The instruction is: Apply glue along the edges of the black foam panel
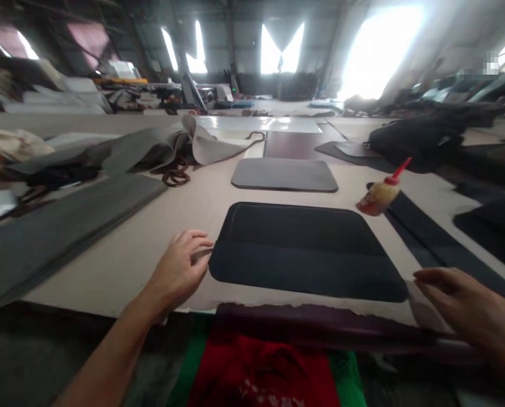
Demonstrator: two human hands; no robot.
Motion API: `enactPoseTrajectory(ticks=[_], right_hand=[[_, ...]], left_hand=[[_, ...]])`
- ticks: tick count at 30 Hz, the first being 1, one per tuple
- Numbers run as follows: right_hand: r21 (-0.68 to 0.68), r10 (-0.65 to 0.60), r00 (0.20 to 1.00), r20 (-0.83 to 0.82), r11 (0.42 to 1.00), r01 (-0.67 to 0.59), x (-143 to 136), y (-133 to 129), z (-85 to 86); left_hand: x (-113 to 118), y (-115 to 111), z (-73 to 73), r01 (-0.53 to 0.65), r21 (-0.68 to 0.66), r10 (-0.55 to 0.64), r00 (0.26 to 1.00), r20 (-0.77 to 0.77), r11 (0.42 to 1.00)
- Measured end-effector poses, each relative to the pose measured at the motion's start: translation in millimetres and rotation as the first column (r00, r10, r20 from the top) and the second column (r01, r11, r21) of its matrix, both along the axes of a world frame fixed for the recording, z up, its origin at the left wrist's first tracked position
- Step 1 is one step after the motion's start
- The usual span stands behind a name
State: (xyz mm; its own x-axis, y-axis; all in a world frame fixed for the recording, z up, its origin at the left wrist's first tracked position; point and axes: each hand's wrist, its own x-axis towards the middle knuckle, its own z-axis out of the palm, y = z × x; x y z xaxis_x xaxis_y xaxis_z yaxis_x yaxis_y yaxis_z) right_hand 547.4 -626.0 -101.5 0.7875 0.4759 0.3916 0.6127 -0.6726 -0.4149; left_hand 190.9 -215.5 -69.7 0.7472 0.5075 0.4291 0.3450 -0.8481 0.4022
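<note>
A black panel (307, 251) with rounded corners lies flat on the pale table in front of me. At its left edge is my left hand (182, 265), fingers bent and thumb apart, fingertips close to the edge; whether they touch it is unclear. A dark grey patch shows between thumb and fingers, perhaps shadow. Off the panel's near right corner hovers my right hand (464, 297), loosely curled, with nothing visible in it. Beyond the black panel rests a grey rounded panel (284, 174). A squeeze bottle (379, 195) with a red nozzle stands tilted to the right, holding yellowish-brown contents.
Stacked grey sheets (66, 232) cover the table's left side, with curled grey material (151, 147) behind them. Long dark strips (439, 237) lie at right, near a black heap (417, 138). Maroon material (320, 325) runs along the near edge.
</note>
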Motion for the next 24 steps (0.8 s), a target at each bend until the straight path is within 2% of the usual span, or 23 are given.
enactPoseTrajectory(ticks=[2, 3, 4, 6, 8, 9, 11, 14, 17, 21, 24], right_hand=[[0.054, -0.013, 0.999, -0.037, 0.998, 0.015, -31, 19, 16.8], [0.086, 0.047, 0.999, -0.016, 0.995, -0.046, -48, 34, 23.5], [0.119, 0.163, 0.987, 0.013, 0.979, -0.163, -65, 50, 28.6], [0.096, 0.365, 0.929, 0.052, 0.925, -0.369, -95, 85, 33.1], [-0.037, 0.541, 0.839, 0.064, 0.841, -0.54, -118, 114, 30.9], [-0.112, 0.602, 0.798, 0.043, 0.796, -0.595, -126, 125, 28.1], [-0.228, 0.646, 0.763, -0.03, 0.739, -0.634, -136, 138, 21.2], [-0.294, 0.64, 0.762, -0.095, 0.714, -0.636, -141, 140, 15.4], [-0.319, 0.625, 0.769, -0.134, 0.708, -0.63, -138, 130, 18.5], [-0.362, 0.505, 0.849, -0.158, 0.77, -0.525, -128, 108, 23.8], [-0.4, 0.4, 0.908, -0.128, 0.816, -0.416, -117, 86, 19.2]], left_hand=[[8, -9, 11.7, -0.041, 0.117, 0.03, 0.995, 0.095, 0.992], [15, -18, 17.3, -0.018, 0.159, -0.001, 0.992, 0.123, 0.987], [24, -29, 22.0, 0.048, 0.182, -0.07, 0.991, 0.116, 0.982], [47, -54, 26.3, 0.258, 0.171, -0.261, 0.965, -0.005, 0.951], [69, -78, 23.0, 0.429, 0.092, -0.404, 0.891, -0.205, 0.899], [78, -86, 19.1, 0.468, 0.044, -0.437, 0.851, -0.293, 0.882], [88, -96, 8.9, 0.482, -0.023, -0.447, 0.791, -0.418, 0.876], [88, -94, -6.6, 0.485, -0.004, -0.421, 0.754, -0.504, 0.874], [76, -82, -19.1, 0.502, 0.107, -0.388, 0.771, -0.505, 0.858], [53, -64, -33.2, 0.49, 0.285, -0.347, 0.834, -0.43, 0.824], [37, -54, -41.0, 0.452, 0.367, -0.309, 0.869, -0.386, 0.813]])
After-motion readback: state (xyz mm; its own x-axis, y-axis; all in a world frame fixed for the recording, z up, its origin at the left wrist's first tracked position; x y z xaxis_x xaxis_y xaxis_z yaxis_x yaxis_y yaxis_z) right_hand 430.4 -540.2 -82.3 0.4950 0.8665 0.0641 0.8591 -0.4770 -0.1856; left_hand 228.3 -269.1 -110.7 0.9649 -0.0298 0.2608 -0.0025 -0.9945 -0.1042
